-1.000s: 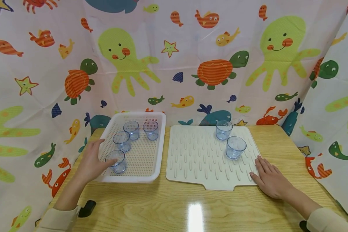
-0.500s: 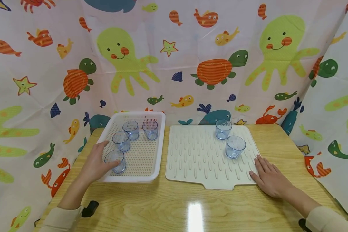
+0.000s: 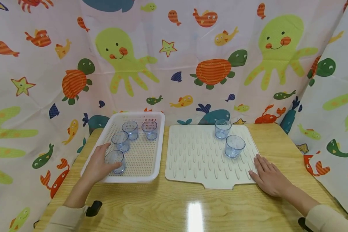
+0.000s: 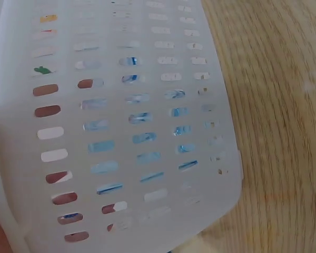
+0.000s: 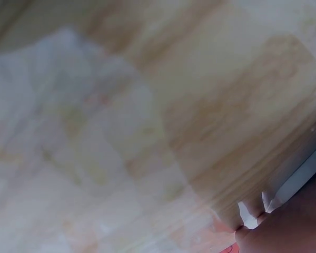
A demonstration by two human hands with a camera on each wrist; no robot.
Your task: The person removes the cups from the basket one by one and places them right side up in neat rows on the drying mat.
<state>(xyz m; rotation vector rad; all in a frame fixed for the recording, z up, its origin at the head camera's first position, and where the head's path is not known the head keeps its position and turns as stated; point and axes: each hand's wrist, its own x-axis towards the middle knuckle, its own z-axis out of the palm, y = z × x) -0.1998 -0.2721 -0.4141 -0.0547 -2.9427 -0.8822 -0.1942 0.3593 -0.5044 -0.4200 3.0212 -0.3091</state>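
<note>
Blue-tinted, clear, round tumbler [image 3: 117,157] stands in a white perforated plastic basket [image 3: 159,154] between the left hand's [image 3: 98,165] thumb and fingers, grip undeterminable, while the right hand [image 3: 269,178] lies flat, straight-fingered, beside a cream ridged board [image 3: 191,154].

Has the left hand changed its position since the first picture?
Yes: against the white plastic basket, the left hand has moved slightly to the right.
</note>
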